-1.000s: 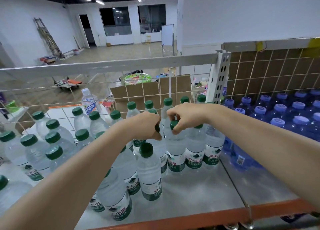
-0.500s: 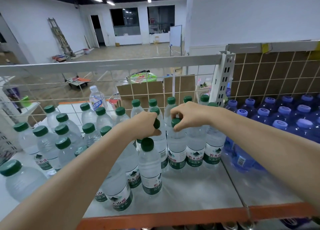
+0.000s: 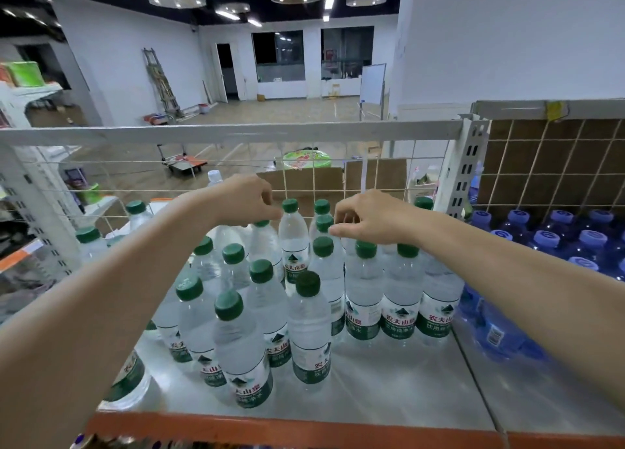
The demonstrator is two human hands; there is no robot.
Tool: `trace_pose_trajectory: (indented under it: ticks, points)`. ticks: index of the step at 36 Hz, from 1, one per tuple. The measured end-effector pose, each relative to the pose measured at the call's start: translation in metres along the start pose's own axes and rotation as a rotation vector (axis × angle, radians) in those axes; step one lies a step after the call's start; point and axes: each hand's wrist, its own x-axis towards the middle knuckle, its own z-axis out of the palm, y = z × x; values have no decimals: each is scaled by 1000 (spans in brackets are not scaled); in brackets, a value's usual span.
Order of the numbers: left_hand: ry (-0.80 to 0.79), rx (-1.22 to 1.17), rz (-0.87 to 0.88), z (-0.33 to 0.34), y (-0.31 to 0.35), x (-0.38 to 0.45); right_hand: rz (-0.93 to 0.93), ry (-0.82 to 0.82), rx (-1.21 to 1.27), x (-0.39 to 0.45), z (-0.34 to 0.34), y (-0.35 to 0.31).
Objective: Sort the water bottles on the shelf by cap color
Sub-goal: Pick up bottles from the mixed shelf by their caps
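Several clear water bottles with green caps [image 3: 307,327] crowd the left and middle of the metal shelf [image 3: 389,381]. Blue bottles with blue caps [image 3: 548,239] fill the bay to the right. My left hand [image 3: 247,198] reaches to the back row, its fingers curled over the top of a green-capped bottle [image 3: 262,232]; the cap peeks out beneath the hand. My right hand [image 3: 365,218] is curled beside it, its fingertips pinching the cap of another green-capped bottle [image 3: 324,223]. Both forearms cross above the front bottles.
A wire mesh back [image 3: 304,184] and a white rail close the shelf's far side, just behind my hands. A slotted white post [image 3: 470,164] divides the two bays. One white-capped bottle [image 3: 214,176] stands behind my left hand. An orange lip [image 3: 270,428] edges the front.
Both hands have moved from the middle rows toward the back of the shelf, close to the mesh. The view has risen and shifted left.
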Motion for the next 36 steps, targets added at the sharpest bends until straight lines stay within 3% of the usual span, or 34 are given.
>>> trace_pose_trajectory:
  ticks: [10, 20, 31, 36]
  points:
    - [-16, 127, 16, 0, -46, 22, 56, 19, 25, 45, 1, -28]
    - [-71, 224, 133, 8, -77, 74, 237, 34, -80, 101, 8, -40]
    - [-234, 135, 278, 33, -73, 98, 307, -16, -204, 141, 28, -36]
    - [-227, 128, 296, 35, -74, 100, 300, -65, -242, 152, 41, -30]
